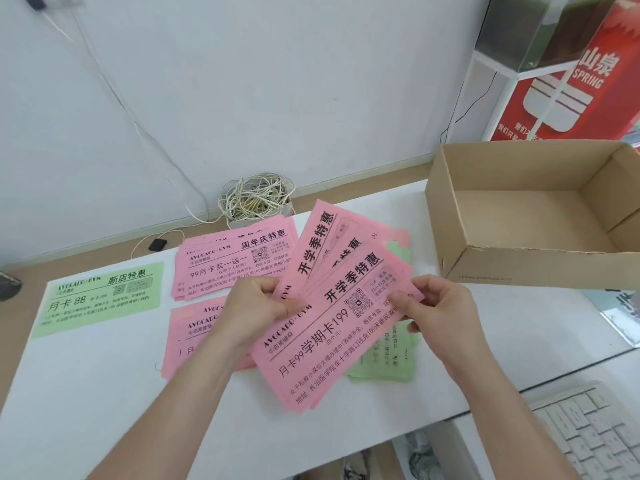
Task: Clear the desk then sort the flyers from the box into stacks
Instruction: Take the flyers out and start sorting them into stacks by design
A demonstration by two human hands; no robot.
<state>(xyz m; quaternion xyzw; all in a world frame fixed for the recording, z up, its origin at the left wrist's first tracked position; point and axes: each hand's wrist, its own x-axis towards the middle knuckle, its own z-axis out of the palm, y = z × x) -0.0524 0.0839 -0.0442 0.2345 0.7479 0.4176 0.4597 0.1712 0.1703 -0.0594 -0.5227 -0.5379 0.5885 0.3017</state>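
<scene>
I hold a fanned bunch of pink flyers (332,327) above the white desk (104,410). My left hand (252,310) grips the bunch at its left edge. My right hand (440,306) pinches the right edge of the front flyer. Flat on the desk lie a green flyer (100,296) at the left, a pink stack (232,261) behind my left hand and another pink stack (194,330) partly hidden under my left wrist. Green flyers (388,362) lie beneath the held bunch. The open cardboard box (519,265) at the right shows a bare bottom.
A tangle of white cable (256,199) sits against the wall behind the stacks, with a small black plug (157,244) to its left. A white keyboard (595,434) lies at the lower right. A red sign (571,81) stands behind the box.
</scene>
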